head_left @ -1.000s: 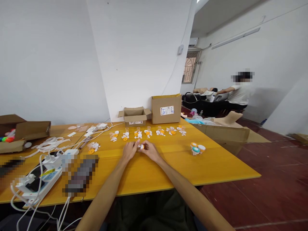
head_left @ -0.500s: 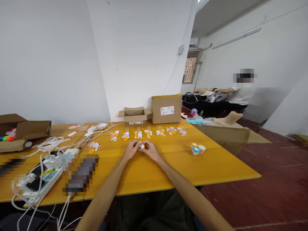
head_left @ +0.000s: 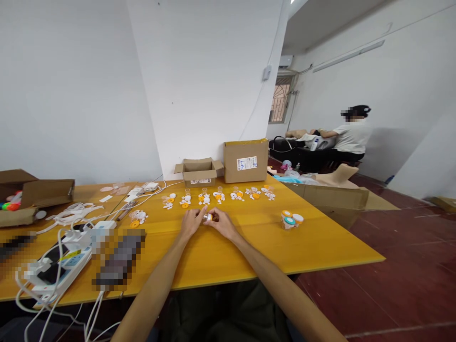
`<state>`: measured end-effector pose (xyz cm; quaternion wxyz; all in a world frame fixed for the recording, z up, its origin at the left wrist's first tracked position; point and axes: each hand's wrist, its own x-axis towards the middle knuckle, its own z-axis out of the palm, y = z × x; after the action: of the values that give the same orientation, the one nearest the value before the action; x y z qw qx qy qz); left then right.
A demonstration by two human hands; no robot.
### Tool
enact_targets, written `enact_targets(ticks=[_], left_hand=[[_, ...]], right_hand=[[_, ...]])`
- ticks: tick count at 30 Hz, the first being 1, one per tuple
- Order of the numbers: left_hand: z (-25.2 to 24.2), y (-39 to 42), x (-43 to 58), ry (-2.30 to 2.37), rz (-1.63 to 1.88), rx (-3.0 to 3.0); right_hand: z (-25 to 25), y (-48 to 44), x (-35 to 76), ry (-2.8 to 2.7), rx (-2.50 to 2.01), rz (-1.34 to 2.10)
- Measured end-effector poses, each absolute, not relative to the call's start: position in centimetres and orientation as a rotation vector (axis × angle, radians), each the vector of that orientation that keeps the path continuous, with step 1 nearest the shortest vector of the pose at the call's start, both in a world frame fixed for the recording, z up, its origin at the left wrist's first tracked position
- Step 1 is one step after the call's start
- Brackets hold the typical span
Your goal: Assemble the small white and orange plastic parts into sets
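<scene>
Your left hand and right hand each pinch the small orange-capped clear vial mid-frame; long axis left-right.

Bare yellow table open in front, row of small parts behind, cables left, capped jars right.

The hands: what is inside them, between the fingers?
A small white and orange part shows between the left hand and the right hand. Their fingers cover the rest of it, so its full shape cannot be seen.
</scene>
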<state>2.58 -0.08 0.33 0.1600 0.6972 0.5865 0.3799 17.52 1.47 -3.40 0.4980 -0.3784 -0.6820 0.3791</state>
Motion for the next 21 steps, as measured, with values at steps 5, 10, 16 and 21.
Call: enact_targets(ticks=[5, 10, 16, 21], left_hand=[[0.14, -0.05, 2.54, 1.629, 1.125, 2.021], [-0.10, 0.01, 2.45, 1.290, 1.163, 2.006], [-0.24, -0.04, 2.41, 1.145, 1.151, 1.982], [-0.43, 0.27, 2.37, 1.328, 1.161, 2.014]], right_hand=[[-3.51, 1.56, 17.50, -1.646, -0.904, 0.918], [-3.30, 1.52, 17.59, -1.633, -0.888, 0.928], [-3.30, 1.55, 17.67, -1.616, -0.868, 0.933], [-3.36, 1.48, 17.54, -1.643, -0.875, 0.930]])
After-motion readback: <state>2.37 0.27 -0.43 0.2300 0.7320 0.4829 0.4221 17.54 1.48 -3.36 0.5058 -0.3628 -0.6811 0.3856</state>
